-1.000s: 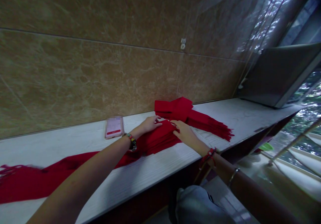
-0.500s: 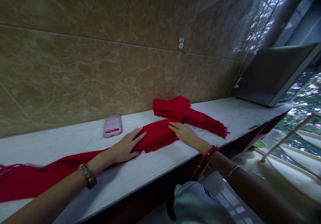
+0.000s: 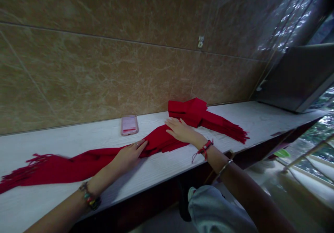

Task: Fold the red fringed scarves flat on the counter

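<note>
A long red scarf lies along the white tabletop, its fringed end at the left and its other part under my hands. My left hand is closed on the scarf's narrowed, bunched middle; its thumb is hidden. My right hand rests palm down with straight fingers on the scarf's right part. Just beyond it, a second red scarf is folded and looped, with a fringed tail pointing right.
A phone with its screen lit lies near the tiled wall. A large dark panel-like object stands on the counter at the right. My leg shows below the front edge.
My left hand's spread fingers have come together and bunched the fabric. My right hand has shifted left along the scarf and flattened. The view has swung left, showing more of the fringe.
</note>
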Demonstrator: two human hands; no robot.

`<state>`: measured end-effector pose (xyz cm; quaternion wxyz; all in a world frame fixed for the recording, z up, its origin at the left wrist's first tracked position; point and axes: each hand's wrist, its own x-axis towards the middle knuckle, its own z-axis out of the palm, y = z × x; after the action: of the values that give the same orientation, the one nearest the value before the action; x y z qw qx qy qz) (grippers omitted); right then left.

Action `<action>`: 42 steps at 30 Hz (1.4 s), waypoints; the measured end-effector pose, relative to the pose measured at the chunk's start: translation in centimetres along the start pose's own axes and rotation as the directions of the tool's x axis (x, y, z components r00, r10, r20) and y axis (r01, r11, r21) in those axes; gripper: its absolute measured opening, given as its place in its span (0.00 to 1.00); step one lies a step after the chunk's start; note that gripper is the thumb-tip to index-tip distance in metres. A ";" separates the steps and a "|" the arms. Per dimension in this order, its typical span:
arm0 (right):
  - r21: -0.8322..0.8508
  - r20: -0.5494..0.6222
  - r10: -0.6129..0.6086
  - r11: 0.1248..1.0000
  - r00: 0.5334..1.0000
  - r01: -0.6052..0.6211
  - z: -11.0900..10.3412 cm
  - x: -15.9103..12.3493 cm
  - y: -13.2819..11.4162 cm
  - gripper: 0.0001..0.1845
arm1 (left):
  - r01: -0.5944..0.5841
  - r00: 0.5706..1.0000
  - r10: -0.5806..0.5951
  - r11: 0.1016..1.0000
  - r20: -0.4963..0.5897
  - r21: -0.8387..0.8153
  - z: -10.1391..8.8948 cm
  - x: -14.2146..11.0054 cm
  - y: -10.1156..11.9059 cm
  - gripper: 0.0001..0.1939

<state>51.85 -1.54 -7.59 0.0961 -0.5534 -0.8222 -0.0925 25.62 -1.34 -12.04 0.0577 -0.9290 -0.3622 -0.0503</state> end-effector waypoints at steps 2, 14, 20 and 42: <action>0.011 0.115 0.070 0.997 0.991 -0.071 1.3 0.0 0.5 0.26 | 0.039 0.998 -0.041 0.998 0.051 0.055 -0.3 -1.2 -1.2 0.31; 0.069 0.177 0.068 0.994 0.982 -0.082 3.2 -0.2 3.2 0.27 | 0.234 0.972 -0.228 0.950 -0.050 0.206 -3.5 -10.5 -10.9 0.18; 0.063 0.213 0.091 0.992 0.973 -0.106 2.9 0.4 3.4 0.25 | 0.149 0.985 -0.150 0.989 -0.085 -0.028 -3.5 -14.1 -12.0 0.23; 0.290 -0.037 -0.521 0.811 0.853 0.508 4.9 6.1 -18.4 0.15 | 0.323 0.933 -0.335 0.940 -0.132 -0.107 -0.8 -16.6 -13.1 0.18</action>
<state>32.24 -1.68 -11.62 0.1291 -0.2923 -0.9474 0.0183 4.54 -2.93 -12.54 0.0362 -0.8505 -0.5049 -0.1432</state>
